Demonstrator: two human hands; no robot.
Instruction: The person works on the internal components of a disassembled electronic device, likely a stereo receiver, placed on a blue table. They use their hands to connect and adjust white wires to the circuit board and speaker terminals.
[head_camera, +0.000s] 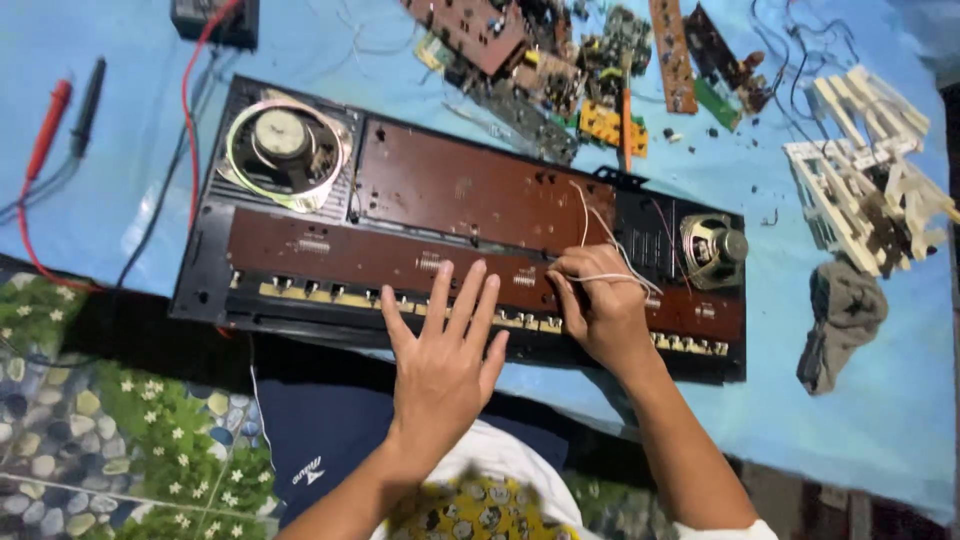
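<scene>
We see a blue sheet (880, 400) spread under everything, with a flowered mat (90, 420) at its near left edge. Largest on the sheet is an opened keyboard (210, 270), its black shell lying slantwise with two long brown boards (470, 190) inside. A big round speaker (285, 140) sits at its left end, and a smaller speaker (712, 248) at its right end.

Our left hand (445, 350) lies flat on the near brown board, fingers spread and straight, gripping nothing. Our right hand (598, 300) is just beside it, to the right, fingers curled tight on thin white wires (612, 278) that loop up across the board towards the small speaker. We cannot tell whether a tool is also in that hand.

Beyond the keyboard, a heap of loose circuit boards (540, 60) lies at the far edge of the sheet. To the right stands a white plastic frame (860, 170), with a grey cloth (840, 320) just below it. At far left, a red probe (48, 128) and a black probe (88, 105) lie side by side, their leads running to a dark meter (215, 20) at the top edge.
</scene>
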